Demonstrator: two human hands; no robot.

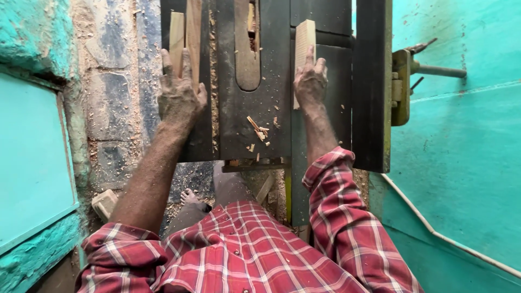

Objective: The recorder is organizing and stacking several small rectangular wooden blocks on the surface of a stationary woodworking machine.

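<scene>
Flat, left hand [179, 97] on strips [177, 40], right hand [310, 81] on block [304, 40]

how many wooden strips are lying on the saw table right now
3. Two wooden strips lie side by side under the left hand, one pale, one darker. A third pale strip lies under the right hand. The hands may hide more.

No packages, labels, signs or screens anywhere in view.
</scene>
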